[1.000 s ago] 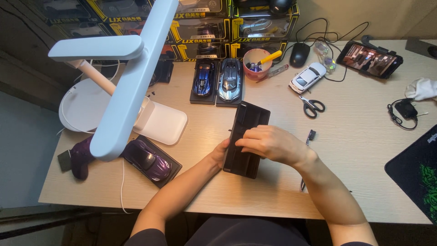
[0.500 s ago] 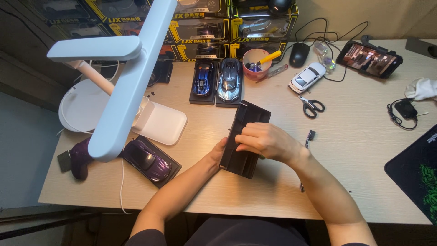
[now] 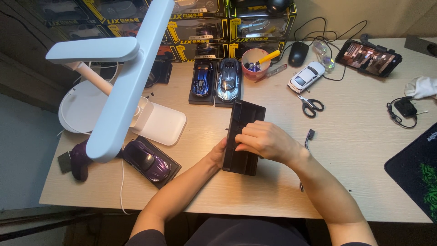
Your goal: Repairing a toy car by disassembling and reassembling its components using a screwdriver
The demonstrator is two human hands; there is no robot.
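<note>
Wooden desk (image 3: 355, 150): both hands, left hand (image 3: 219, 151) and right hand (image 3: 264, 140), grasp black tray (image 3: 245, 125) (lying flat).

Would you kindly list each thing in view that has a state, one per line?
black base: flat on desk, held by both hands
left hand: gripping its left edge
right hand: resting on top
scissors: closed
phone: screen lit
desk lamp: cannot tell if lit

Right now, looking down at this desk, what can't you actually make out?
- Left hand: head view, mostly hidden behind the black display base.
- Middle of that base: covered by the right hand.
- Purple model car: its front is hidden under the white desk lamp.
- Black mouse pad: cut off by the right edge.
- Pink cup: contents too small to tell.
</note>
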